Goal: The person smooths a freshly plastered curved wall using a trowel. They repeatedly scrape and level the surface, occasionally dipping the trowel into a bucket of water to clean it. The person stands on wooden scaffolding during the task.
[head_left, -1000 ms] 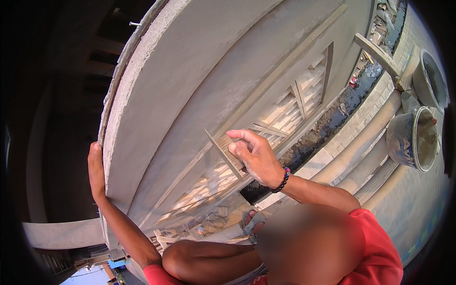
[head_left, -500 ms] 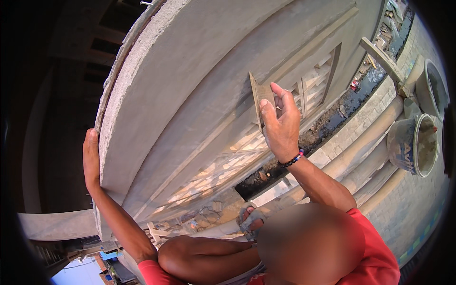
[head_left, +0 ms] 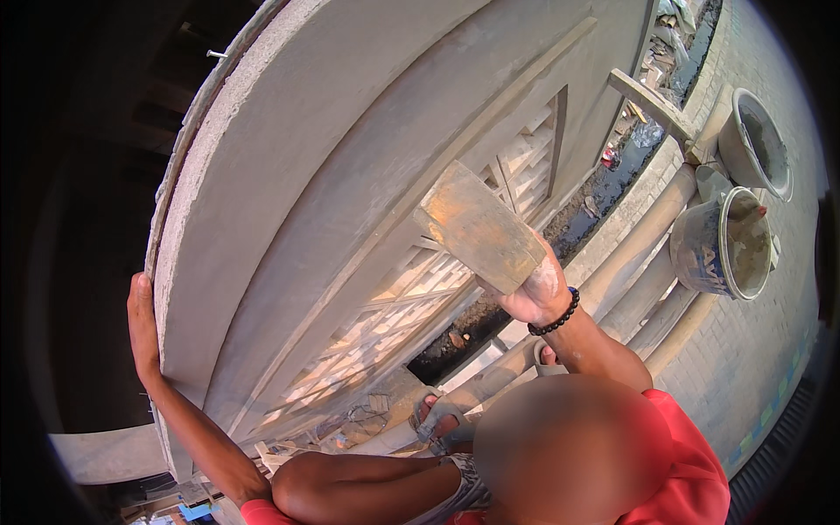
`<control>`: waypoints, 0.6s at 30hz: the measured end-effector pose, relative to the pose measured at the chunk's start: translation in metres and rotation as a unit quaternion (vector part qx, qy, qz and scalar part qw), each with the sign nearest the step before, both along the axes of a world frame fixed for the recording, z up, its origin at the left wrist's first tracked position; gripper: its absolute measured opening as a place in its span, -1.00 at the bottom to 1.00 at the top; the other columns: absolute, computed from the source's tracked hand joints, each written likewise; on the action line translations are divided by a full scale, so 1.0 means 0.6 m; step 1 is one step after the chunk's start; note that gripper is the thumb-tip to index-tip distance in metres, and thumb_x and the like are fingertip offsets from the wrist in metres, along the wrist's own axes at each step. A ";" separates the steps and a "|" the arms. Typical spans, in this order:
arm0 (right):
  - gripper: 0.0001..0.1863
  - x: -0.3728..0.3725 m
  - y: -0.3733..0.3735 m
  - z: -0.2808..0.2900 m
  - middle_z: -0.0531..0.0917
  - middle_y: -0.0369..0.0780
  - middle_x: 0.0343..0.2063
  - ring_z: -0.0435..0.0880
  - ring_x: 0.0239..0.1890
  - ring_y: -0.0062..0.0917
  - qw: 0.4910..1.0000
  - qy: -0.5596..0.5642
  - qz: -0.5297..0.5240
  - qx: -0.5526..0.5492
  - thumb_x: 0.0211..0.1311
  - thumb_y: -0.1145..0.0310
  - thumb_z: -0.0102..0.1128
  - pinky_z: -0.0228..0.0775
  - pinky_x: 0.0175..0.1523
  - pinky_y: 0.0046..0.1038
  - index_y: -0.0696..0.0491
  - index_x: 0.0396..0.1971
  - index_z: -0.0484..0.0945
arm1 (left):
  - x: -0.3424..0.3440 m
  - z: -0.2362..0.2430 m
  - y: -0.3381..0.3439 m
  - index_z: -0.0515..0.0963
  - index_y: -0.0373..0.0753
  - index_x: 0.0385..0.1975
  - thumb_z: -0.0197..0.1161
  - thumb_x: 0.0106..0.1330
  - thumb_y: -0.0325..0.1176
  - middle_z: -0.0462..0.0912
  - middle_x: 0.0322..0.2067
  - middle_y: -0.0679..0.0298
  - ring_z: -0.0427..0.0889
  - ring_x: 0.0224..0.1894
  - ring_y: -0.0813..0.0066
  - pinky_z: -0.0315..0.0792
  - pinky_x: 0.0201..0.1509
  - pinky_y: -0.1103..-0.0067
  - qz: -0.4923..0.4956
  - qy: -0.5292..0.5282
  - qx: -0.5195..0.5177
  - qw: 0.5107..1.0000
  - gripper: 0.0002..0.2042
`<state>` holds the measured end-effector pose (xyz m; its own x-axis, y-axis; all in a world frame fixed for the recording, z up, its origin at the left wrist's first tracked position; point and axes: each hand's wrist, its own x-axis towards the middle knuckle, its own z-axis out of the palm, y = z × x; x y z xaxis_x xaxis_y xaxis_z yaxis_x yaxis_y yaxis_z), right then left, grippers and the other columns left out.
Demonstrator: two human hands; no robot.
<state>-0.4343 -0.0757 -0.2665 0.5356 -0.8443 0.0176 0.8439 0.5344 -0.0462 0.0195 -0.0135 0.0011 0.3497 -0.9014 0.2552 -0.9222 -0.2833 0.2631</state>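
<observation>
My right hand [head_left: 544, 293] grips a rectangular wooden plastering float [head_left: 481, 229], holding it from behind. The float's broad flat face, stained with brown and grey, is turned into view, and it looks lifted off the wall. Behind it rises the grey plastered wall [head_left: 289, 166], with curved stepped bands. My left hand [head_left: 143, 319] lies along the wall's rough outer edge [head_left: 206, 140], fingers stretched out and holding no tool. Slatted vent openings [head_left: 385, 306] show in the wall beside the float.
Round poles [head_left: 639, 241] run below the wall, and my sandalled foot [head_left: 437, 420] rests near them. A mortar-smeared bucket [head_left: 696, 254] and a wider tub [head_left: 731, 144] stand at the right. A dark ditch [head_left: 455, 337] follows the wall's base. A nail [head_left: 216, 54] sticks out of the upper edge.
My right hand has turned the float from edge-on at the wall to flat face showing, and lowered it slightly. My left hand stays on the edge. The whole view has shifted a little.
</observation>
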 end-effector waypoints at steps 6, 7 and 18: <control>-0.52 -0.209 0.016 0.056 0.56 -0.15 0.10 0.59 0.06 -0.55 0.940 0.275 -0.203 -0.017 0.38 0.43 0.05 0.44 0.14 -0.48 0.24 0.25 0.35 | 0.032 -0.006 0.007 0.40 -0.32 -0.21 -0.17 0.55 0.11 0.40 -0.30 0.26 0.31 -0.19 0.46 0.27 0.08 0.56 0.010 -0.024 -0.033 0.999 -0.49; -0.55 -0.264 0.021 0.072 0.59 -0.15 0.07 0.61 0.03 -0.56 0.892 0.368 -0.261 -0.033 0.35 0.45 0.04 0.47 0.11 -0.50 0.24 0.22 0.37 | 0.045 -0.021 0.018 0.39 -0.32 -0.21 -0.17 0.55 0.11 0.40 -0.30 0.26 0.31 -0.19 0.46 0.27 0.08 0.56 0.020 -0.019 -0.035 0.999 -0.49; -0.73 -0.676 0.000 0.002 0.71 -0.15 -0.38 0.69 -0.33 -0.40 0.330 0.934 0.065 -0.117 -0.01 0.46 0.21 0.48 -0.16 -0.49 0.20 -0.28 0.69 | 0.049 0.019 0.022 0.38 -0.32 -0.22 -0.16 0.56 0.09 0.38 -0.30 0.27 0.29 -0.20 0.47 0.26 0.07 0.56 0.020 -0.012 -0.044 0.999 -0.51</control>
<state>-0.8402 -0.0760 -0.2654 -0.1730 -0.9050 -0.3887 -0.8044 0.3576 -0.4745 0.0488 -0.0002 0.0125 0.3774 -0.8609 0.3413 -0.9173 -0.2968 0.2657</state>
